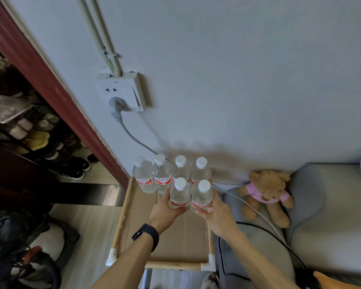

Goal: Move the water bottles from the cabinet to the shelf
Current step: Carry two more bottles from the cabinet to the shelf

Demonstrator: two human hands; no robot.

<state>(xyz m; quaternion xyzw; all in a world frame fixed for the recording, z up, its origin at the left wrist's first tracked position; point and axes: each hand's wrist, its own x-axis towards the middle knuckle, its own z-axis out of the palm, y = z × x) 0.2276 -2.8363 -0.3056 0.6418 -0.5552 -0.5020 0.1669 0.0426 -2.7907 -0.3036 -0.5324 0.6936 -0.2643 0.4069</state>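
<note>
Several clear water bottles with white caps and red labels stand on the cardboard top of a wooden-framed shelf [121, 222]. A back row of bottles [162, 176] lines the wall. My left hand [165, 209] grips a front bottle [180, 192] around its lower body. My right hand [215, 213] grips the bottle beside it [202, 195]. Both held bottles are upright and touch each other, just in front of the back row. A black band sits on my left wrist.
A wall socket [121, 90] with a grey plug and cable hangs above the bottles. A grey sofa [321, 205] with a teddy bear [267, 195] lies to the right. A red door frame [56, 97] and shoe rack [38, 138] are left.
</note>
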